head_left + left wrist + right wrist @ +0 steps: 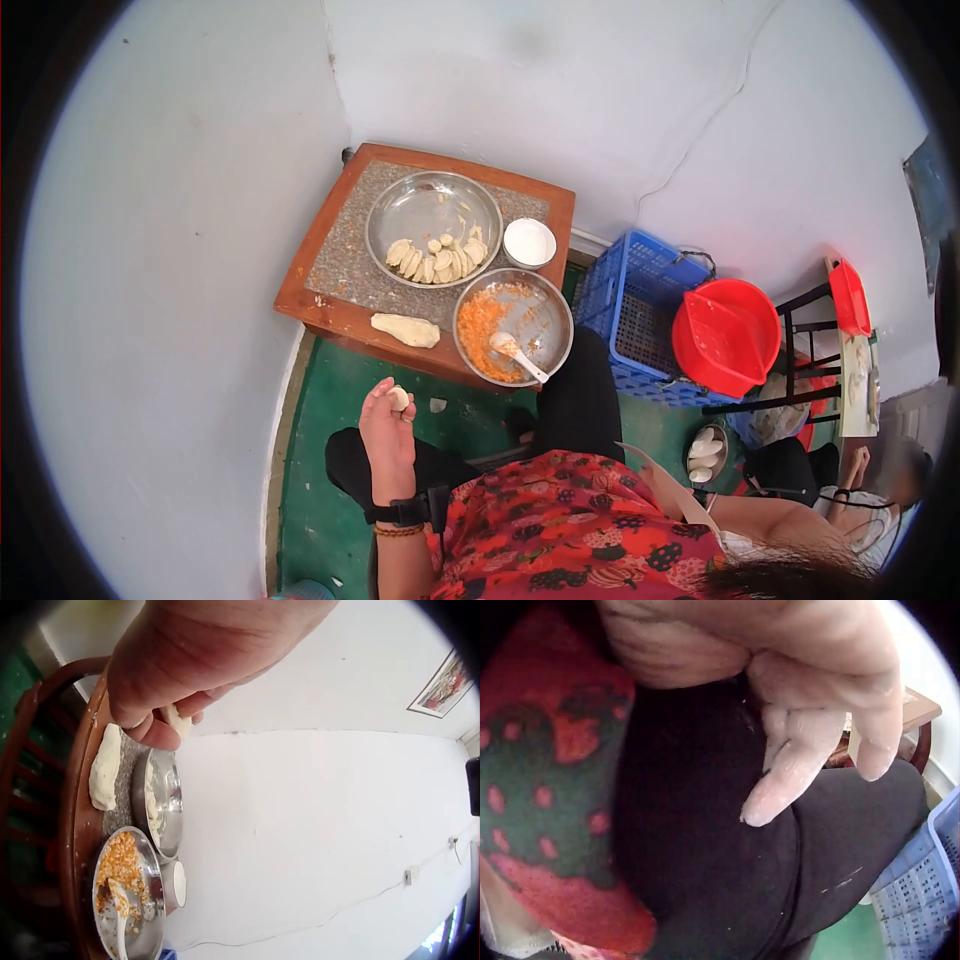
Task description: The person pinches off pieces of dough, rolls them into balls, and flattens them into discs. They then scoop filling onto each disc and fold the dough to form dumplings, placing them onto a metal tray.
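My left hand pinches a small pale piece of dough between thumb and fingers, in front of the table's near left side. The left wrist view shows the dough piece partly covered by the fingers. A long lump of dough lies on the table's front edge. Beside it stands a steel bowl of orange and white chopped filling with a white spoon. My right hand, floury and loosely bent, hangs over the dark trouser leg with nothing in it. The head view does not show this hand.
Behind on the table, a large steel pan holds a row of dumplings. A white bowl sits next to it. To the right are a blue crate, a red basin and another seated person.
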